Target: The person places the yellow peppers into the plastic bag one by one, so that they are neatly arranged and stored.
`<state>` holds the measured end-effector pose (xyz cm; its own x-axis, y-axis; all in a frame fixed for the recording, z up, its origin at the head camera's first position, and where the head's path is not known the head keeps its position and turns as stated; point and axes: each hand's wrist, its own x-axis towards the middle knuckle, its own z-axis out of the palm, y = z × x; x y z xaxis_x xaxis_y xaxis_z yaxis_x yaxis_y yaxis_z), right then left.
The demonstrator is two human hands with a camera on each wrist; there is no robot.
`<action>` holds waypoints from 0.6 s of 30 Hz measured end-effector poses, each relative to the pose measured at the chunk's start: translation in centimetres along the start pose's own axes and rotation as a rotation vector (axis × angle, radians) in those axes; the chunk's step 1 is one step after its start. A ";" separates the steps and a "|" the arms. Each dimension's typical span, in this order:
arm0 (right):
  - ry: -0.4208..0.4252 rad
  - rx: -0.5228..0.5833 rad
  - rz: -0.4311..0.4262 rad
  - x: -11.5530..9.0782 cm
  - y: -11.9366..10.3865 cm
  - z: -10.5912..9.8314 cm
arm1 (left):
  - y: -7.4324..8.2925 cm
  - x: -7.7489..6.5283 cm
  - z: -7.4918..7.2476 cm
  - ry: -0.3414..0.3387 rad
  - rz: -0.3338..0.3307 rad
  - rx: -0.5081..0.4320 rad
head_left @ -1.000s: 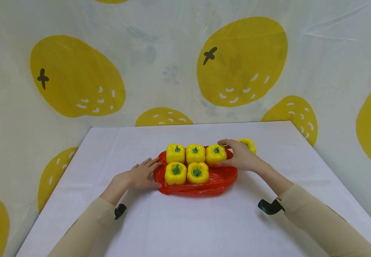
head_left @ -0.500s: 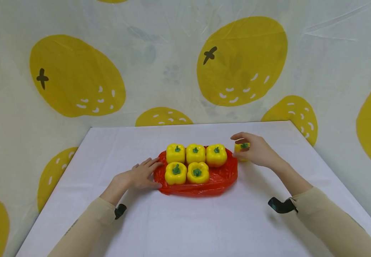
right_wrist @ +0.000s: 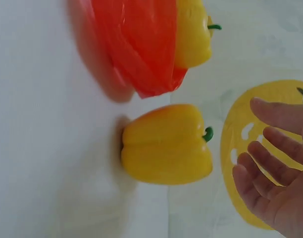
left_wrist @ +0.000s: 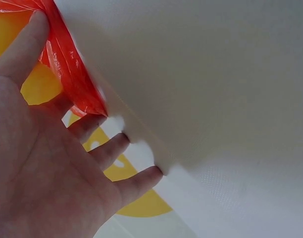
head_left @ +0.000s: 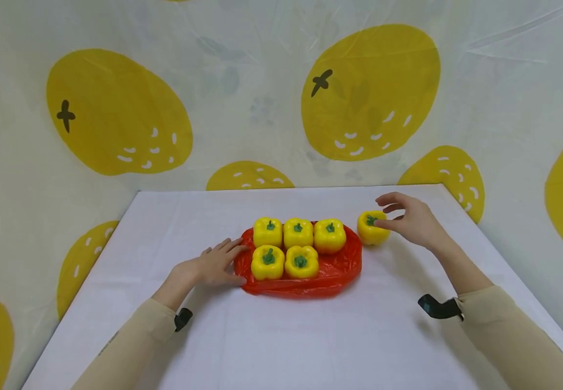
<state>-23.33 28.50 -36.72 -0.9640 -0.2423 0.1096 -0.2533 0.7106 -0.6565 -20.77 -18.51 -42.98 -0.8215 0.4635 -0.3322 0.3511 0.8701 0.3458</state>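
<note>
My left hand lies with spread fingers against the left edge of a red plastic bag; the left wrist view shows its thumb and a finger touching the red film. In the bag several yellow bell peppers stand stem up, three behind, such as the rear right pepper, and two in front, such as the front left pepper. One more yellow bell pepper stands on the table to the right of the bag. Above that lone pepper hovers my right hand, fingers loosely bent, apart from it and holding nothing.
A white cloth covers the table. Behind and at the sides hangs a pale curtain printed with large yellow fruit. Each sleeve has a dark wrist camera mount, such as the right mount.
My right hand has let go of the rear right pepper in the bag and moved right, up over the lone pepper. The left hand and the bag have stayed put.
</note>
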 end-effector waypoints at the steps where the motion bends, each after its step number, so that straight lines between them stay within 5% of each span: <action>1: -0.002 0.003 0.008 0.0 0.3 0.0 | 0.0 0.0 0.0 -0.001 0.000 0.003; 11: -0.183 0.088 0.070 1.0 3.4 0.1 | -0.1 0.1 0.1 -0.006 -0.005 0.007; 18: -0.237 0.102 0.059 1.1 4.2 0.4 | -0.1 0.1 0.0 -0.005 -0.006 0.002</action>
<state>-25.43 30.94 -39.61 -0.9280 -0.3586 -0.1011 -0.1758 0.6607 -0.7298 -20.88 -18.53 -43.02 -0.8210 0.4595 -0.3389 0.3474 0.8730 0.3423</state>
